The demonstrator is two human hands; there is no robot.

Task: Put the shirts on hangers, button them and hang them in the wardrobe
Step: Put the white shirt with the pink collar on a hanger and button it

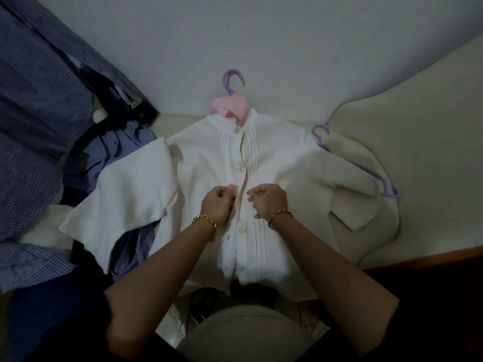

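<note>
**A:** How much of the purple hanger (pixel 231 79) inside the white shirt (pixel 206 173) shows?

**B:** Only the hook, at twelve o'clock. A pink garment (pixel 228 107) covers its neck, and the shirt hides its shoulders.

**A:** And the second hanger (pixel 371 175)?

**B:** At three o'clock. One arm shows; the rest runs under the shirt's sleeve.

**A:** The hands?

**B:** The left hand (pixel 218 205) and right hand (pixel 269 202) pinch the shirt front with fingers curled in. I cannot tell whether a button sits between them.

**A:** The blue shirts (pixel 39 100)?

**B:** At nine o'clock, cut off by the left edge. The dark thing (pixel 136 113) among them, at ten o'clock, is too dim to name.
</note>
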